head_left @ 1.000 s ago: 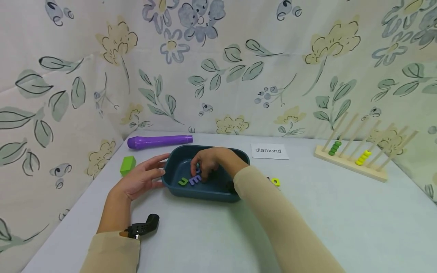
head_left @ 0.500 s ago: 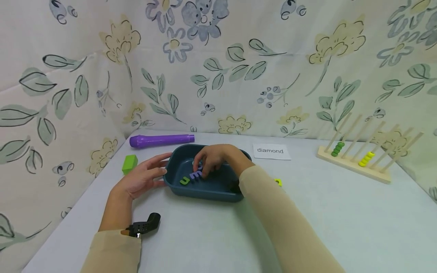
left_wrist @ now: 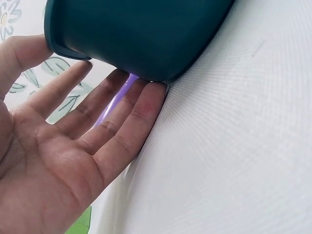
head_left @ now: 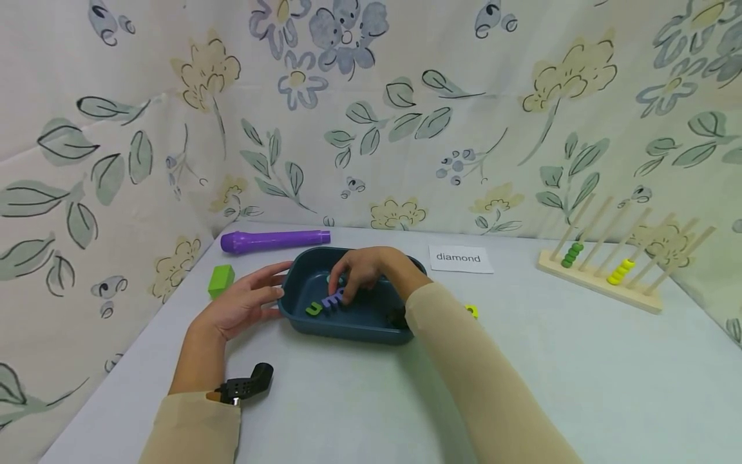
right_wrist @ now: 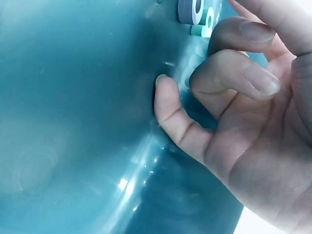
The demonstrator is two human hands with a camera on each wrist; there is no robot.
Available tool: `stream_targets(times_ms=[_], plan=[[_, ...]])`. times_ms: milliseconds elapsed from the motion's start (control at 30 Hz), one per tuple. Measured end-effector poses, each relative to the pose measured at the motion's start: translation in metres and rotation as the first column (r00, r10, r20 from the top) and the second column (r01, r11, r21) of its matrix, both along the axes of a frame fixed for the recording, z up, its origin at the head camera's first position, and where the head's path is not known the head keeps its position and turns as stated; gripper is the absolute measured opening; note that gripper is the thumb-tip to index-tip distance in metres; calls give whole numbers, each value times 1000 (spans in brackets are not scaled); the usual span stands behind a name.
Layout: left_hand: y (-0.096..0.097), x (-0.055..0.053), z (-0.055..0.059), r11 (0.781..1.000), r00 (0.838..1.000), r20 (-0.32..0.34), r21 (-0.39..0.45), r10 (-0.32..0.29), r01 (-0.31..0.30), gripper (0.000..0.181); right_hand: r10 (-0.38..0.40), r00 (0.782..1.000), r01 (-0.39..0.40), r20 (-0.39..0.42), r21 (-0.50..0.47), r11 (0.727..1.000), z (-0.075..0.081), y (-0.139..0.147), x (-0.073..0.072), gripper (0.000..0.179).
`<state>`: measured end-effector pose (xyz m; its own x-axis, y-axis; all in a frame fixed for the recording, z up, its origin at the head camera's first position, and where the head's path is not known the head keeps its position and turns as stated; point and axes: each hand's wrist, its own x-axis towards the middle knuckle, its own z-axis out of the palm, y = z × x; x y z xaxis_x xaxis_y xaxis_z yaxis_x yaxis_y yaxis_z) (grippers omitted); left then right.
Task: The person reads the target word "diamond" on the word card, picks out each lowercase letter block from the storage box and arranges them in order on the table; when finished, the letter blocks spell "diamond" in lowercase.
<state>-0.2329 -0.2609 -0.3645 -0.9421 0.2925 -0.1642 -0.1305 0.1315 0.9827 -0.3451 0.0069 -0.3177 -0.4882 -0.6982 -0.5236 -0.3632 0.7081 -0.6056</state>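
A dark teal plastic tub [head_left: 348, 332] stands on the table in the head view. Against its left end, my left hand [head_left: 246, 301] rests with long, nearly straight fingers; the left wrist view shows fingertips at the outer wall and the thumb by the rim. My right hand [head_left: 362, 269] reaches inside, its thumb and index finger pinching a small purple letter [head_left: 341, 293]. Beside that lie a purple letter m [head_left: 329, 301] and a green letter u [head_left: 313, 309]. In the right wrist view the other fingers curl, near a green letter piece [right_wrist: 207, 22]; thumb and index tips are hidden there.
A purple toy microphone [head_left: 272, 241] and a green block [head_left: 221, 281] lie left. Behind the tub's right end is a card reading "diamond" [head_left: 460, 259]. A yellow letter [head_left: 472, 311] shows partly behind the right sleeve. A wooden bead abacus [head_left: 603, 283] stands far right.
The small purple letter has shifted toward me, between my right thumb and index finger, close beside the m. My left hand has stayed at the tub's end.
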Motion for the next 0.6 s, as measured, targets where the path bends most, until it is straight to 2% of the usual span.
stream_targets(times_ms=[167,400,600], plan=[[0,0,-1,1000,1000,9,1,4,-4,69,-23,1000,23,8,-38,999,0,3,0,24],[2,-2,0,1000,1000,9,2,0,0,66,-112,994,113,11,-112,987,4,12,0,22],[0,-1,0,1000,1000,8,-1,10,-10,67,-84,996,83,-1,-152,985,11,16,0,22]])
